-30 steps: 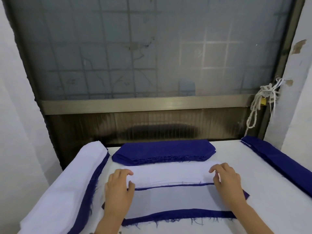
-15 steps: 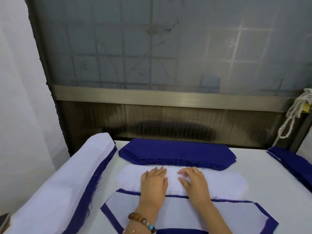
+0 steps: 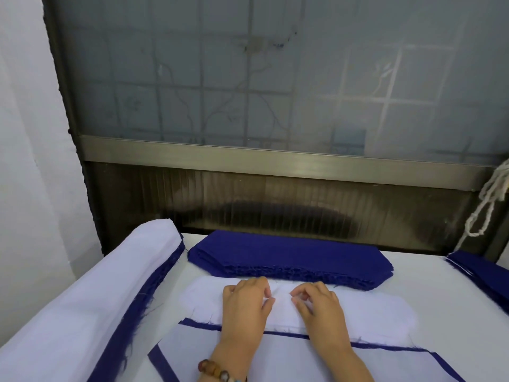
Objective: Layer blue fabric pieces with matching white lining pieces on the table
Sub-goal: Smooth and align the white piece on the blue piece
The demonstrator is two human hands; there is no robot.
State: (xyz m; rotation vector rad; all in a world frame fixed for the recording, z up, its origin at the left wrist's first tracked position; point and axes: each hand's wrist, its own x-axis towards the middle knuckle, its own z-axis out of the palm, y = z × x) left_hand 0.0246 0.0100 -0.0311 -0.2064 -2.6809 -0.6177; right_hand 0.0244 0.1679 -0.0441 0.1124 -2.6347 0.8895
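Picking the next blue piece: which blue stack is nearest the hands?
The middle blue stack, straight ahead, just beyond the white piece that the left hand and right hand pinch. The other blue stack lies off at the right edge.

**No readable text**

Nothing legible shows anywhere. No letters, numbers, labels or brand marks can be read on the blue stack (image 3: 289, 257), on the lining (image 3: 371, 312) just in front of it, on the worktop (image 3: 440, 293) or on the frosted window (image 3: 248, 92) behind the stack. The bracelet (image 3: 217, 372) beads show no readable marks.
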